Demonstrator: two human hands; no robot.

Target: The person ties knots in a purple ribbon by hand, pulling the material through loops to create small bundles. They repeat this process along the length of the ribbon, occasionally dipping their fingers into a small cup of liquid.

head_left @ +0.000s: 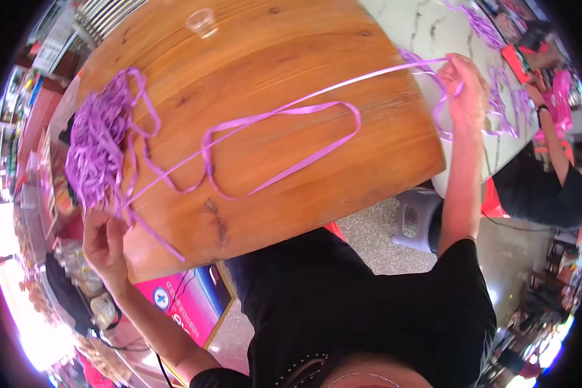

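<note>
A long purple ribbon (pixel 342 83) runs taut and slanting across the wooden table (pixel 291 213) between my two hands. My right hand (pixel 464 87), stretched out past the table's right edge, pinches one end, and a loose tail curls beneath its fingers. At the lower left, my left hand (pixel 106 242) grips the ribbon with closed fingers. Just beyond that hand lies a big tangled heap of purple ribbon (pixel 100 139). A slack loop of ribbon (pixel 304 165) rests on the wood under the taut stretch.
A small clear plastic cup (pixel 202 23) stands at the far side. To the right is a white marbled table (pixel 394 16) with more purple ribbon strands. Another person's arm (pixel 553 136) reaches over it, near a pink bundle (pixel 560 103). A grey stool (pixel 414 223) stands below.
</note>
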